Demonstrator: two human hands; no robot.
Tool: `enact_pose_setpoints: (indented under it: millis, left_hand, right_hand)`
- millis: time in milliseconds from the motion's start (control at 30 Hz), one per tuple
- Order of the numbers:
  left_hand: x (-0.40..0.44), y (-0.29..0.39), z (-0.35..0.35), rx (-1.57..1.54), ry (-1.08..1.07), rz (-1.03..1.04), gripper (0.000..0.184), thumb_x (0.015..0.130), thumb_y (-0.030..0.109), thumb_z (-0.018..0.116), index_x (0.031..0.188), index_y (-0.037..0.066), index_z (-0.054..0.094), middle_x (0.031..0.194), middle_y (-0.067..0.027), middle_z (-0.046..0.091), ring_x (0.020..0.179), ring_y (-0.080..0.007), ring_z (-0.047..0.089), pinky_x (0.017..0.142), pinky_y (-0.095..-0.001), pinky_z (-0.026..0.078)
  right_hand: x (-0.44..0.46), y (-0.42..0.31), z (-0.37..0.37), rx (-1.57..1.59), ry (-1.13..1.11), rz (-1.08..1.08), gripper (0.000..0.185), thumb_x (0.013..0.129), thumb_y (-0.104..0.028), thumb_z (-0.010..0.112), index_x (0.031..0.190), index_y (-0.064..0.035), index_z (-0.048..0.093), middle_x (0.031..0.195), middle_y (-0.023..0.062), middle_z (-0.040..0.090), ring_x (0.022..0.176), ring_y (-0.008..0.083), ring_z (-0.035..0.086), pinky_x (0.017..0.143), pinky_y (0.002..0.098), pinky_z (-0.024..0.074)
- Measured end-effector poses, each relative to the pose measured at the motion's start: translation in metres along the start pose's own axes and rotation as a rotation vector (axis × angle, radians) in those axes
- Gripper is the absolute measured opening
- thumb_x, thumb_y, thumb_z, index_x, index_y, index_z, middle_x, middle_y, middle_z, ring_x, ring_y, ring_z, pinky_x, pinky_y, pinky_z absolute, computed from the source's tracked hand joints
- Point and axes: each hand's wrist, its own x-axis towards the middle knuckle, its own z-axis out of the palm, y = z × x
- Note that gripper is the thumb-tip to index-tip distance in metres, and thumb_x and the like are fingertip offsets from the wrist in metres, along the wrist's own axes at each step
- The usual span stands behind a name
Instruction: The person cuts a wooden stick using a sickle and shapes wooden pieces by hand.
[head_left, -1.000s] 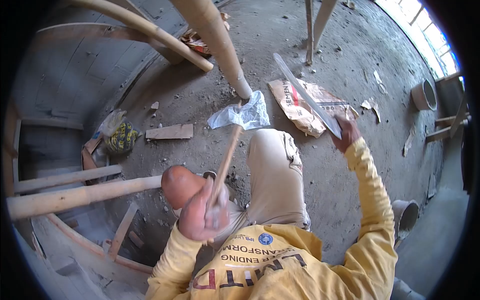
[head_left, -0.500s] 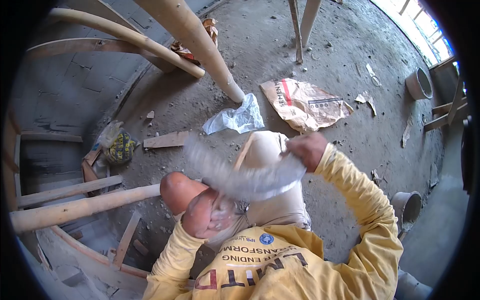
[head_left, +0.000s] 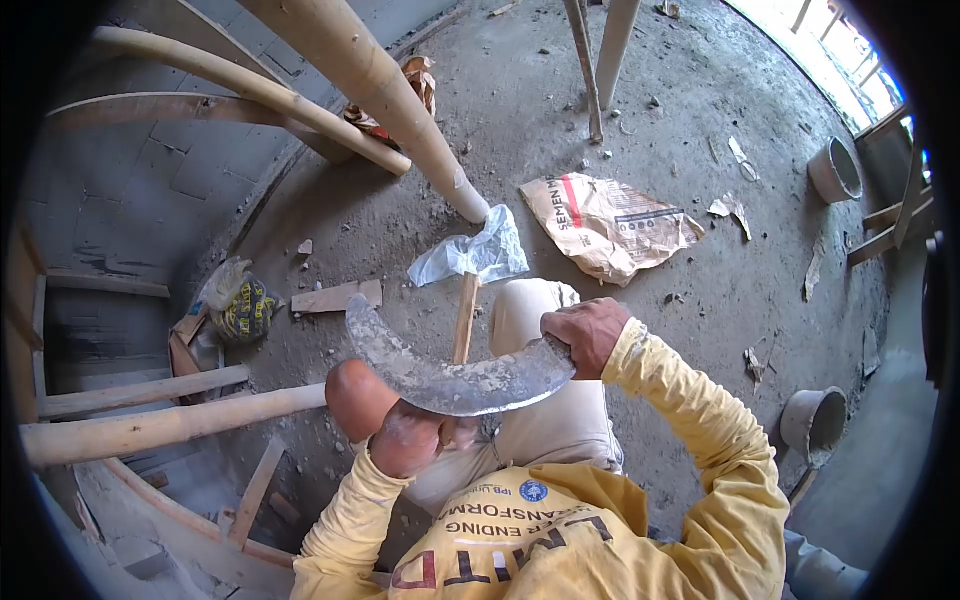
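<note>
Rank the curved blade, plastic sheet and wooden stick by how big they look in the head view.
1. Curved blade, partly gripped
2. Plastic sheet
3. Wooden stick, counting its visible part only

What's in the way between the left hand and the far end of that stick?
The curved blade, held in the right hand, crosses the view between the left hand and the far end of the stick. Whether they touch, I can't tell.

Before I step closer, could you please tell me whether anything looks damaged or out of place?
Yes: a creased, flattened paper sack lies on the floor, and crumpled plastic lies by the foot of the thick pole; both look like stray litter.
</note>
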Motion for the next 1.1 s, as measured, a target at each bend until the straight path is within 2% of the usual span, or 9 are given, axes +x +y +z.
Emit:
enact_pose_setpoints:
  millis: [133, 333, 400, 467, 500, 633, 700, 1000, 1100]
  left_hand:
    - [-0.013, 0.002, 0.001, 0.906, 0.115, 0.458, 0.029, 0.091, 0.011, 0.055, 0.118, 0.002, 0.059, 0.086, -0.0082, 0.064, 0.081, -0.0233, 0.064, 0.075, -0.0354, 0.051]
    - [-0.026, -0.021, -0.014, 0.583, -0.048, 0.16, 0.03, 0.098, 0.013, 0.047, 0.123, 0.0, 0.057, 0.088, -0.0091, 0.064, 0.076, -0.0223, 0.063, 0.068, -0.0351, 0.05]
    - [-0.03, -0.007, -0.017, -0.833, -0.361, -0.21, 0.029, 0.102, 0.019, 0.04, 0.116, 0.0, 0.056, 0.073, -0.0031, 0.055, 0.054, -0.0123, 0.048, 0.051, -0.0267, 0.04]
    - [-0.065, 0.0, -0.007, -0.138, 0.015, 0.154, 0.03, 0.102, 0.03, 0.043, 0.105, 0.002, 0.055, 0.063, 0.0031, 0.041, 0.045, -0.0064, 0.033, 0.044, -0.0221, 0.03]
    - [-0.074, 0.009, -0.019, -0.589, -0.067, -0.119, 0.033, 0.102, 0.035, 0.044, 0.105, 0.003, 0.053, 0.063, 0.0027, 0.042, 0.045, -0.0068, 0.035, 0.045, -0.0223, 0.031]
    - [-0.032, 0.005, -0.02, -0.885, -0.021, -0.285, 0.038, 0.101, 0.042, 0.046, 0.113, 0.006, 0.052, 0.062, 0.0035, 0.039, 0.045, -0.0062, 0.033, 0.044, -0.0223, 0.031]
    - [-0.019, 0.012, -0.011, -0.898, -0.031, -0.238, 0.04, 0.1, 0.044, 0.047, 0.117, 0.008, 0.05, 0.063, 0.0031, 0.038, 0.046, -0.0068, 0.034, 0.046, -0.0228, 0.032]
    - [-0.008, -0.008, -0.023, -0.66, -0.016, -0.187, 0.028, 0.102, 0.034, 0.046, 0.106, 0.008, 0.054, 0.069, 0.0007, 0.042, 0.055, -0.0097, 0.039, 0.049, -0.0244, 0.031]
    - [-0.02, -0.003, -0.016, 0.184, 0.209, -0.087, 0.029, 0.102, 0.033, 0.045, 0.102, 0.006, 0.054, 0.066, 0.002, 0.043, 0.052, -0.0077, 0.036, 0.048, -0.0232, 0.03]
  right_hand:
    - [-0.002, 0.008, -0.001, 0.002, -0.027, -0.03, 0.027, 0.074, -0.026, 0.071, 0.092, -0.0117, 0.057, 0.082, 0.0082, 0.066, 0.081, 0.0329, 0.067, 0.067, 0.0434, 0.0538]
    - [-0.011, 0.035, -0.018, -0.087, 0.068, -0.121, 0.023, 0.075, -0.022, 0.074, 0.096, -0.0174, 0.065, 0.079, 0.0065, 0.065, 0.076, 0.0255, 0.068, 0.065, 0.0394, 0.0555]
    - [-0.027, 0.087, -0.005, -0.181, 0.191, 0.084, 0.028, 0.069, -0.007, 0.072, 0.096, -0.0131, 0.067, 0.084, 0.0079, 0.069, 0.078, 0.0278, 0.068, 0.075, 0.0379, 0.0576]
    - [-0.068, 0.202, 0.005, -0.249, 0.461, 0.413, 0.026, 0.081, -0.018, 0.066, 0.103, -0.004, 0.066, 0.092, 0.0172, 0.069, 0.085, 0.0364, 0.066, 0.081, 0.0428, 0.0535]
    - [-0.072, 0.158, -0.039, -0.253, 0.397, 0.628, 0.028, 0.088, -0.026, 0.062, 0.101, -0.0012, 0.066, 0.089, 0.0202, 0.066, 0.081, 0.0351, 0.066, 0.073, 0.0425, 0.0509]
    - [-0.071, 0.101, -0.01, 0.217, 0.645, 0.328, 0.021, 0.084, -0.023, 0.069, 0.099, -0.0085, 0.065, 0.082, 0.0178, 0.067, 0.075, 0.0293, 0.07, 0.068, 0.0394, 0.0539]
    - [-0.057, 0.075, 0.001, 0.06, 0.409, 0.224, 0.025, 0.078, -0.024, 0.073, 0.095, -0.0097, 0.062, 0.078, 0.016, 0.066, 0.074, 0.0304, 0.069, 0.066, 0.0411, 0.0541]
    - [0.0, -0.002, -0.001, -0.04, 0.008, 0.036, 0.026, 0.07, -0.022, 0.071, 0.085, -0.0091, 0.055, 0.078, 0.0112, 0.065, 0.075, 0.0346, 0.066, 0.066, 0.0454, 0.0536]
    - [0.004, 0.028, -0.002, -0.043, 0.045, 0.057, 0.024, 0.073, -0.024, 0.069, 0.086, -0.0089, 0.055, 0.08, 0.0128, 0.065, 0.077, 0.035, 0.067, 0.068, 0.0445, 0.0546]
